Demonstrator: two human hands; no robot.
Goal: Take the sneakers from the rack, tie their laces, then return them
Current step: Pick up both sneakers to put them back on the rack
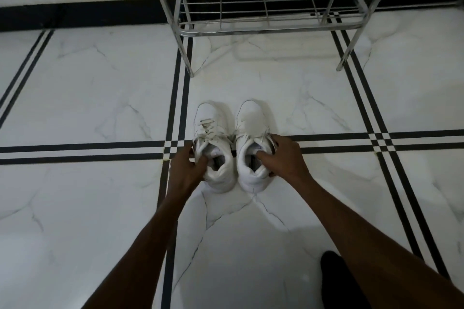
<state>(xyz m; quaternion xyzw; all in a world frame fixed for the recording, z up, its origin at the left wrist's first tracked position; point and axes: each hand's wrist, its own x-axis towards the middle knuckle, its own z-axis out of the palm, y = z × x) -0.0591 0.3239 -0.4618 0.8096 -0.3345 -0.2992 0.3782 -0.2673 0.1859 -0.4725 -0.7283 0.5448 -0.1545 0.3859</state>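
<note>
Low in the frame, two forearms reach up to the sneakers point(232, 145) at centre, side by side on the floor point(88, 88). The left hand point(187, 170) and right hand point(282, 158) each grip a collar, thumbs inside. Judged best: lift both level and slide them toes-first onto the rack point(263, 7) at top, if the laces are tied, which I cannot tell.

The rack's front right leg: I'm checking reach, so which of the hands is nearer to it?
Right. The right hand grips the collar of the right sneaker, below and left of that rack leg. The left hand holds the left sneaker, farther left.
</note>
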